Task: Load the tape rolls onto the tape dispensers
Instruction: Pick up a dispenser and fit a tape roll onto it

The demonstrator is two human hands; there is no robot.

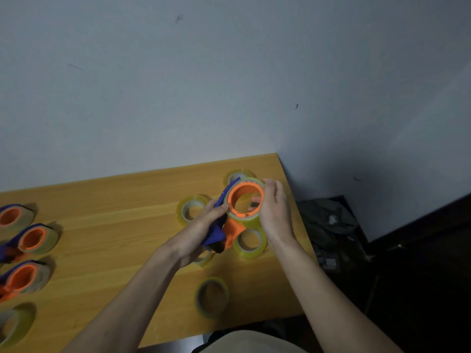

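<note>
I hold a blue and orange tape dispenser point(230, 229) above the right part of the wooden table point(107, 217). My left hand point(201, 230) grips its blue handle. A clear tape roll point(246, 217) sits around the dispenser's orange hub, and my right hand point(274, 207) is closed on the roll's right side. Loose clear rolls lie on the table around it: one to the left point(191, 210), one behind point(237, 174), one below point(251, 242), and one nearer me point(212, 296). Another roll is mostly hidden under my left wrist.
Three dispensers with rolls on them lie at the table's left edge point(12, 215), point(33, 238), point(23, 277). A further loose roll point(14, 324) lies at the near left. A dark heap of clutter point(331, 230) sits on the floor right of the table. A pale wall stands behind.
</note>
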